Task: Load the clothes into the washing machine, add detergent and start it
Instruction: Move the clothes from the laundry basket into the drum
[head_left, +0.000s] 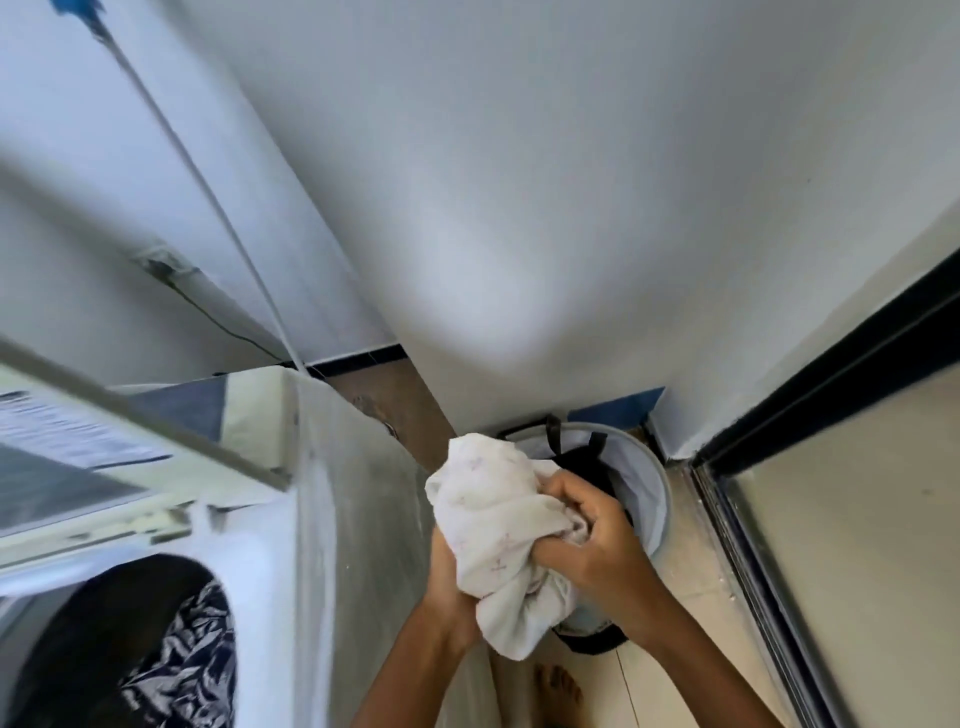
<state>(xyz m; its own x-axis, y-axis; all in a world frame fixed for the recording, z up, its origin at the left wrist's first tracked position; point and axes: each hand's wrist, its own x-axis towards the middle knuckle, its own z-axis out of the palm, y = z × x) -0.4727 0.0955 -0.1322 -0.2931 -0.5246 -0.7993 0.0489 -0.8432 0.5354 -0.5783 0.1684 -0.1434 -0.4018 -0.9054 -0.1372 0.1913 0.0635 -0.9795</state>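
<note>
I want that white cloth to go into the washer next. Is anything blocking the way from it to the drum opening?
Nothing visible blocks it. Both hands, left hand and right hand, hold the white cloth above the laundry basket; the washing machine drum opening lies open, patterned garment inside.

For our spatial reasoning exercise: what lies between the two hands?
In the head view, a bunched white garment fills the gap; the left hand and right hand grip it from either side.
</note>
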